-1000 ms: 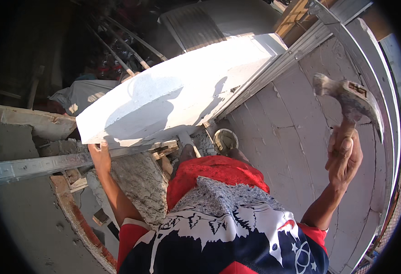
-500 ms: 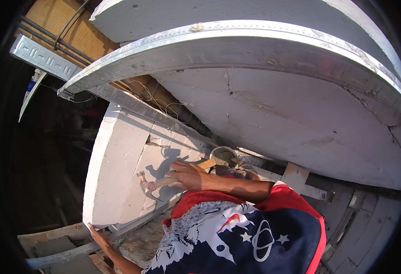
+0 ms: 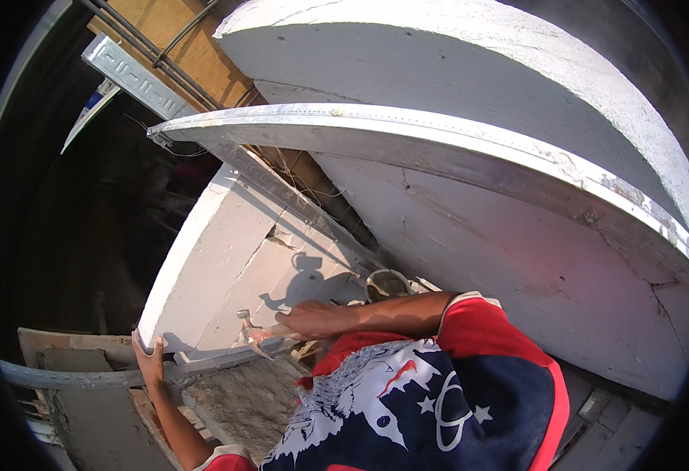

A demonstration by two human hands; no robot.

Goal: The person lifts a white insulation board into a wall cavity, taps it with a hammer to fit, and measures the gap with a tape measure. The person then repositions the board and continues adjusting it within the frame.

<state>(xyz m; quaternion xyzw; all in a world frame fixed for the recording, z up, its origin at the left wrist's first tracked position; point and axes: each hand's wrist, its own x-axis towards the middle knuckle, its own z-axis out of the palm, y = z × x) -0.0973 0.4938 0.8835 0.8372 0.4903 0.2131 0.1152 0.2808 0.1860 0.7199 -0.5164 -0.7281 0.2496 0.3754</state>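
Note:
My right hand (image 3: pixel 313 320) is wrapped round the handle of a claw hammer (image 3: pixel 255 334). The hammer's head points left, over the lower part of a pale block (image 3: pixel 226 259) face, and a shadow of hand and tool falls on that face. At the block's lower left corner, my left hand (image 3: pixel 149 359) grips the edge, thumb and fingers on either side of it. Rough grey mortar (image 3: pixel 238 400) lies just below, near my left forearm.
A long metal bar (image 3: pixel 438 133) crosses in front of a large white block wall (image 3: pixel 478 228). A metal channel (image 3: pixel 297 200) slants down beside loose wires. Beyond my right forearm stands a bucket (image 3: pixel 386 274). A metal strip (image 3: pixel 77 379) runs at lower left; the far left is dark.
The view has shifted. My left hand has closed further round the block's corner. My right hand has brought the hammer lower, closer to the block's bottom edge.

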